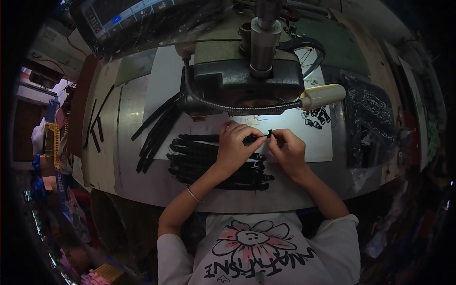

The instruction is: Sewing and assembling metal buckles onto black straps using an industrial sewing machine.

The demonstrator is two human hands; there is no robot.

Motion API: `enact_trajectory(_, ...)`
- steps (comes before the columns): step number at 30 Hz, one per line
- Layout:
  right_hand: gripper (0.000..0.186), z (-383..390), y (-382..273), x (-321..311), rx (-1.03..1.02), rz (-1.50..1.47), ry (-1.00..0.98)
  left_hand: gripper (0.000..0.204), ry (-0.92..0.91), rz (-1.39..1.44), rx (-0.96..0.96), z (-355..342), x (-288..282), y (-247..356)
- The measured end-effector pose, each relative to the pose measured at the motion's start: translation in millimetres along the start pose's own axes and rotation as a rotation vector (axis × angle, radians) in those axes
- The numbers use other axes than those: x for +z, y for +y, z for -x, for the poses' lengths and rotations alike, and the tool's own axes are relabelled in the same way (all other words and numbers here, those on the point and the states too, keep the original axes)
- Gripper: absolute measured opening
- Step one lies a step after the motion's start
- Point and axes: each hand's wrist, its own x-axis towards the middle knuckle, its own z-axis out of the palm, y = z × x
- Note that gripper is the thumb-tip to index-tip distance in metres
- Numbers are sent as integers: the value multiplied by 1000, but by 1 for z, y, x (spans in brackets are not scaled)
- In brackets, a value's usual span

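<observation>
My left hand (240, 145) pinches the end of a black strap (202, 137) that trails off to the left under its fingers. Close beside it, the fingers of my right hand (289, 148) close on a small black piece (270, 132) at that strap end. Whether the piece is a buckle or the strap's own tip is too small to tell. Under and left of my left hand lies a pile of black straps (204, 164), laid side by side. Several small black buckles (316, 117) lie on the white sheet (316, 145), beyond my right hand.
A dark machine head (232, 69) with a flexible metal lamp arm (228, 105) and a cream-coloured lamp (324, 97) hangs just beyond my hands. More straps (156, 130) lie at left, dark strips (95, 124) farther left. Dark plastic-wrapped goods (368, 121) sit at right; a screen (128, 16) stands behind.
</observation>
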Motion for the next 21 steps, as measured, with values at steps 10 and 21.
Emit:
enact_trajectory(10, 12, 5, 0, 4, 97, -108, -30, 12, 34, -47, -21, 0, 0, 4)
enact_trajectory(21, 10, -7, 6, -8, 522, -893, -414, 17, -405, 249, -40, -18, -30, -15)
